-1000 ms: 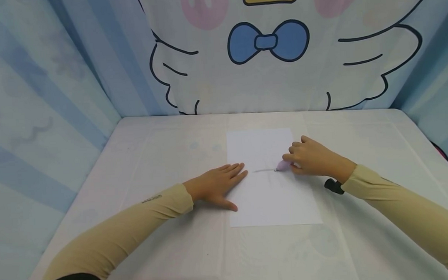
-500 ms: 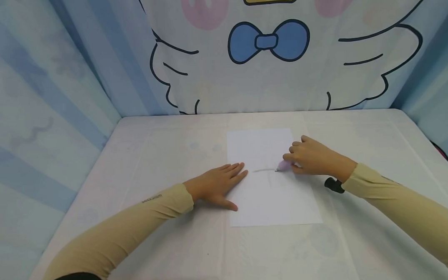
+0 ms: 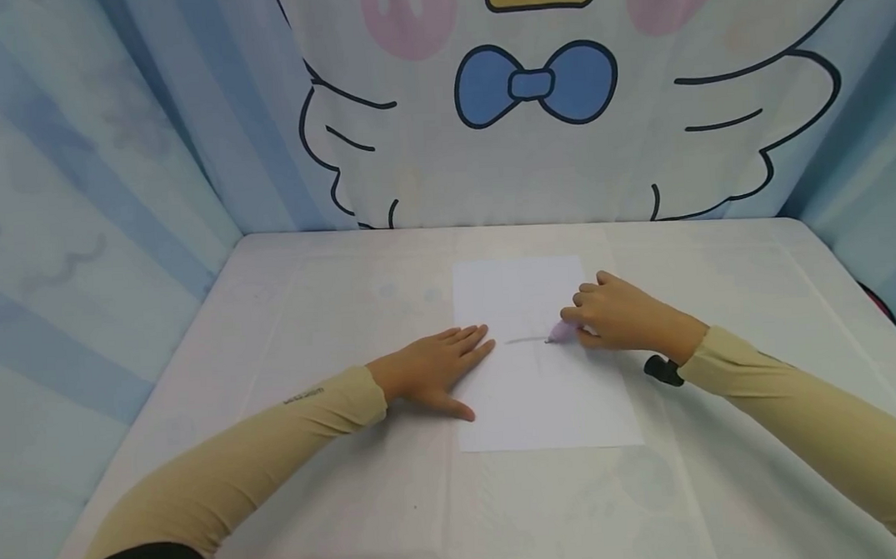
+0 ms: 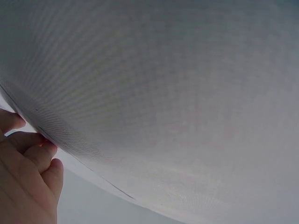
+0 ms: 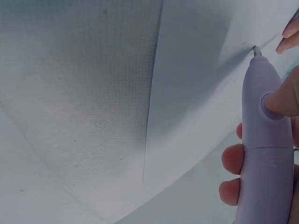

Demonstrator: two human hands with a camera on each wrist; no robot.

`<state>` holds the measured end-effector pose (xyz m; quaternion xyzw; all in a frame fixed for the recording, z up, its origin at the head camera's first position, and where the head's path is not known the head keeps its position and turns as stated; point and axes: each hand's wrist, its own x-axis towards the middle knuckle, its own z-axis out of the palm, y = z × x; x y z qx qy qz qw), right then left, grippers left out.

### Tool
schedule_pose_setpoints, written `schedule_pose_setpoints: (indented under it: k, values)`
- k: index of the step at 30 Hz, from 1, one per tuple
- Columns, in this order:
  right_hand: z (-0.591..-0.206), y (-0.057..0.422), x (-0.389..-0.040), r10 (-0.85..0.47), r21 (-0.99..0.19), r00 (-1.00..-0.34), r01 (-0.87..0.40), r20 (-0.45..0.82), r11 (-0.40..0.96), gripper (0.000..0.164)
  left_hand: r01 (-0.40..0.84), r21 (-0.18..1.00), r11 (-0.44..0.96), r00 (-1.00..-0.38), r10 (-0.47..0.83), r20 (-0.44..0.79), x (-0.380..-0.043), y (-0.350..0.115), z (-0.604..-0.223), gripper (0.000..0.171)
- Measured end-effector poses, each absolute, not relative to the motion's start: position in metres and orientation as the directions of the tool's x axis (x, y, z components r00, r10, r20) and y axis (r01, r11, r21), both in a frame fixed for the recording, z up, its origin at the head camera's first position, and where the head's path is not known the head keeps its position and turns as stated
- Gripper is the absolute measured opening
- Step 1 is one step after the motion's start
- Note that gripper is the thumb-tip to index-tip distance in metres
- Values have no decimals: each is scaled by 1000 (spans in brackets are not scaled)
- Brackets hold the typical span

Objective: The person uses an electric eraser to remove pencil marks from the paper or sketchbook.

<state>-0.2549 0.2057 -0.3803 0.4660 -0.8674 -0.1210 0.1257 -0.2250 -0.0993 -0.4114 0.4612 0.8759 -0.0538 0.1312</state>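
A sheet of white paper [image 3: 544, 413] lies on the table, bearing a thin grey line [image 3: 524, 339] near its middle. My left hand [image 3: 437, 370] lies flat across its left edge, fingers straight and spread. From the right, my right hand [image 3: 618, 314] grips a lilac, pen-shaped handheld device [image 5: 266, 172] with a metal tip. In the right wrist view, the thumb presses the round button on its body and the other fingers wrap around it. Its tip [image 5: 257, 51] is at the paper, by the right end of the line. Part of the device is hidden by the hand in the head view.
A pale patterned cloth covers the table [image 3: 329, 310]. Behind it hangs a curtain [image 3: 541, 167] printed with a cartoon bow tie, and blue-white curtains [image 3: 64, 246] stand at the sides. A black strap piece [image 3: 662, 370] hangs beneath the right wrist.
My right hand and the lilac device have shifted very slightly left along the line. The left hand stays in the same place on the paper.
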Motion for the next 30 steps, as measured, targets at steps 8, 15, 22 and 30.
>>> schedule_pose_setpoints:
  k: [8, 15, 22, 30]
  values:
    - [-380, 203, -257, -830, 317, -553, -776, 77, 546, 14, 821, 25, 571, -543, 793, -276, -226, -100, -413, 103]
    - [-379, 203, -256, -829, 322, -554, -773, 74, 546, 14, 828, 21, 561, -535, 801, -269, -226, -100, -414, 103]
    - [-379, 202, -255, -824, 317, -561, -770, 75, 554, 14, 825, 21, 564, -538, 798, -272, -226, -100, -413, 103]
    - [-378, 203, -254, -807, 307, -589, -760, 49, 573, 14, 825, 20, 565, -538, 796, -278, -227, -99, -415, 104]
